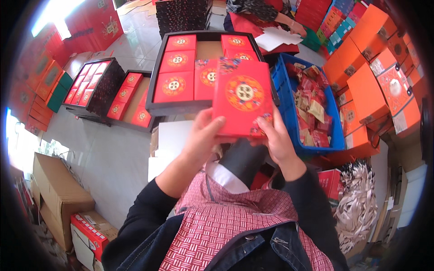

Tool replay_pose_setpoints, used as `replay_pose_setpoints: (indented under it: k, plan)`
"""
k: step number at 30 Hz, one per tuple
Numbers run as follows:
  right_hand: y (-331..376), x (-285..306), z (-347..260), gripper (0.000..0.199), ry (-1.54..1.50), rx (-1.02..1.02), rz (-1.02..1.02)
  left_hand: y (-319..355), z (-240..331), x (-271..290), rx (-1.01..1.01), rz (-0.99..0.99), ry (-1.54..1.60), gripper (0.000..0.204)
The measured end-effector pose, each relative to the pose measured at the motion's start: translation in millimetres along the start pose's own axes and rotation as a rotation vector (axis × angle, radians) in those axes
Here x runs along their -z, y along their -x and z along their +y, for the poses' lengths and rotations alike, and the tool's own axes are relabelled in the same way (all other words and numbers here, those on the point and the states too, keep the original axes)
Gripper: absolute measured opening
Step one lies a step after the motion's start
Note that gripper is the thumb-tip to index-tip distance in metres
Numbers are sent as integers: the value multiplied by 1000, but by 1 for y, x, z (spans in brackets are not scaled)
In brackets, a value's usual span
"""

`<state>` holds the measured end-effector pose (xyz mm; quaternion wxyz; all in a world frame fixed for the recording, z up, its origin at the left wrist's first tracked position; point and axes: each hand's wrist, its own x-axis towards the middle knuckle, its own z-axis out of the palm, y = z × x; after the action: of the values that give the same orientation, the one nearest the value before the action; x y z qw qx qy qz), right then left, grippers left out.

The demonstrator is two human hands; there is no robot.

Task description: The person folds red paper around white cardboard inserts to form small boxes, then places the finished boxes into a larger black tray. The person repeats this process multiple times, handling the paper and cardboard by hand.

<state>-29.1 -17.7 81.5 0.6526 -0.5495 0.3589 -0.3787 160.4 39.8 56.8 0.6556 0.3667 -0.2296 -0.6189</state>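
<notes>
Red gift box (239, 101), gold medallion on face; held at the near side of a black tray (174, 108) of red boxes (176, 61). Left hand (201, 137) clamped on lower left corner, right hand (281, 143) on lower right; thumbs on face.

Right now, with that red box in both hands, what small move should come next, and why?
Probably ease the red gift box forward over the bare brown gap in the black tray: the left hand and right hand both hold it, and similarly patterned red boxes flank that gap.
</notes>
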Motion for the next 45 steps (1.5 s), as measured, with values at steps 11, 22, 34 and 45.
replay_pose_setpoints:
  k: [11, 22, 34, 45]
  plan:
    - [-191, 38, 37, 49, 558, 270, 176, -235, 96, 64, -469, 420, -634, 40]
    - [-296, 126, 42, 65, 1036, 186, 410, -294, 114, 43, -41, 245, -615, 54]
    - [-347, 52, 10, 69, 1267, 88, 269, -315, 126, 64, 278, 273, -920, 47]
    - [-376, 158, 62, 79, 1021, 142, 163, -362, 151, 64, 576, -23, -1476, 75]
